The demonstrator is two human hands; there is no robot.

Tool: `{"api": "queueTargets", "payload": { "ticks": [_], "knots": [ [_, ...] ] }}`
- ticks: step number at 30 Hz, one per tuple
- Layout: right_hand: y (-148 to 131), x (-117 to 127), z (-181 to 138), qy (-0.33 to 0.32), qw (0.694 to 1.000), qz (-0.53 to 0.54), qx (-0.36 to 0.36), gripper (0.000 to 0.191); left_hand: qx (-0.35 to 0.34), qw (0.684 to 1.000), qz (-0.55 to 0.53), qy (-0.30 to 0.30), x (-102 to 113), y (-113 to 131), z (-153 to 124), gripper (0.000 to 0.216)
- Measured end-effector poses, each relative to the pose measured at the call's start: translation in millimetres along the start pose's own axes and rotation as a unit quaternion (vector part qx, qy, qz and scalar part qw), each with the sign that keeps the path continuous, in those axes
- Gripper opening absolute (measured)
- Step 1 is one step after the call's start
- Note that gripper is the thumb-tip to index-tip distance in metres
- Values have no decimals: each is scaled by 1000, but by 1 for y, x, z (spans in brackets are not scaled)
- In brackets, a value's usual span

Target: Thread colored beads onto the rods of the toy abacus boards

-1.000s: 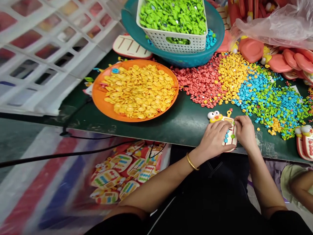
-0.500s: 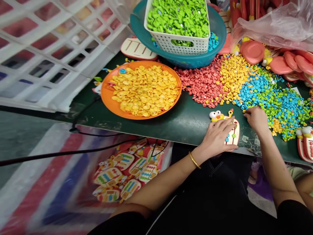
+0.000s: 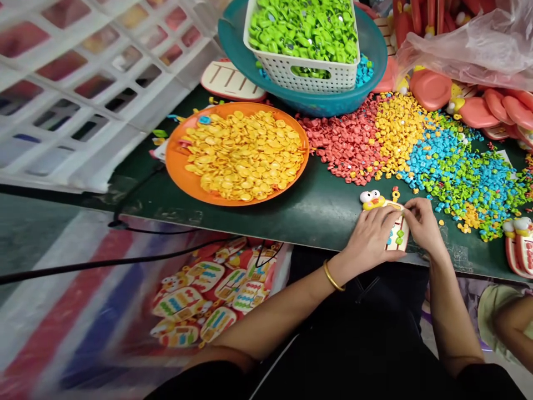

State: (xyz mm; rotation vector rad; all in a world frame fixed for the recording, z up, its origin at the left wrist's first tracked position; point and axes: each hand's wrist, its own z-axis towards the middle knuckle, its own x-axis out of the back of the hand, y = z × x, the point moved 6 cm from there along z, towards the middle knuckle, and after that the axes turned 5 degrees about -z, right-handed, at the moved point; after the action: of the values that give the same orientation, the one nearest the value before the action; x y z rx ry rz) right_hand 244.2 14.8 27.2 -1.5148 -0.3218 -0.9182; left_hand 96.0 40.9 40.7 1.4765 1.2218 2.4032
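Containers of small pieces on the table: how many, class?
3: the orange dish left of centre, the teal basin behind it, the white basket in that basin. Others may be hidden.

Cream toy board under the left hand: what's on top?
Blue pieces and green pieces show on the cream toy board. The left hand lies across it; anything beneath the palm and fingers can't be seen.

This place was prob. a toy workshop: on the green tabletop [image 3: 325, 208] lay big heaps of tiny plastic pcs [image 3: 345, 147], grouped approx. by colour, w/ an orange tray [image 3: 175, 158] & a white basket [image 3: 272, 68] full of others. Below, many duck-faced toys [image 3: 179, 303] were piled near striped plastic sheeting [image 3: 104, 303].
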Motion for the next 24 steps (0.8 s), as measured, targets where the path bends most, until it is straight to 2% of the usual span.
{"api": "queueTargets", "payload": {
  "ticks": [2,4,8,9,12,15,19,24],
  "knots": [
    [3,2,5,-14,1000,0,1,13,8,1000,19,-2,0,0,2,99],
    [9,13,14,-7,999,-30,13,13,14,999,44,-8,-1,0,4,100],
    [28,50,39,128,980,-151,-13,18,0,999,53,-6,-3,3,3,73],
    [31,52,45,134,977,-167,-13,18,-3,999,49,-1,-3,3,3,66],
    [34,47,58,97,972,-215,10,20,0,999,34,5,-4,2,2,58],
    [31,42,60,81,960,-267,33,24,4,1000,21,0,-4,1,2,68],
    [24,44,51,61,968,-238,54,22,10,1000,19,-4,-4,1,3,72],
    [2,28,19,19,995,-73,68,17,29,999,8,-13,-4,0,4,76]
  ]
}}
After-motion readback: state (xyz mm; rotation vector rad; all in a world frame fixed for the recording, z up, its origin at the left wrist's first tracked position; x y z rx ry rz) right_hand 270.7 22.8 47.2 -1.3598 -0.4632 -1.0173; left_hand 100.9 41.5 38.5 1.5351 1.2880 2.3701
